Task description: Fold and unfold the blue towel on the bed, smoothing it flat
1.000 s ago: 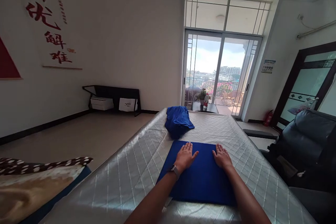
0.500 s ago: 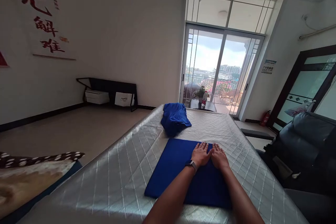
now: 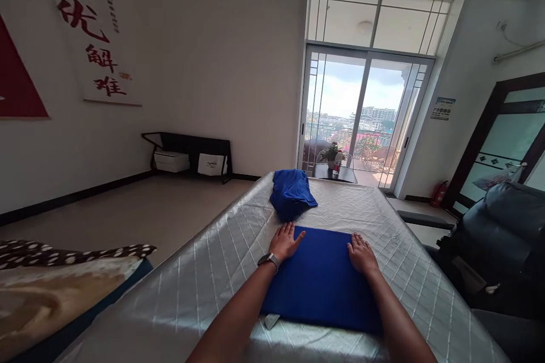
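One small, pale grey flap (image 3: 271, 321) pokes out at the bottom of the frame, by the near left corner of a flat, dark blue rectangle of folded cloth (image 3: 323, 281). The blue rectangle lies in the lower middle of the frame, on a shiny, silver cover with crossed lines (image 3: 200, 283). It looks soft and light, so it should bend easily and not break. It may slide a bit on the shiny cover. The two near corners look like good places to take hold. Farther up, the left hand (image 3: 286, 244) lies at its far left corner and the right hand (image 3: 363, 252) at its far right corner. The fingers of both hands are straight and flat, pinching nothing. Most of the rectangle is between the arms, nearer than the fingertips. Just past the left fingertips sits a crumpled, bright blue cloth (image 3: 293, 193).
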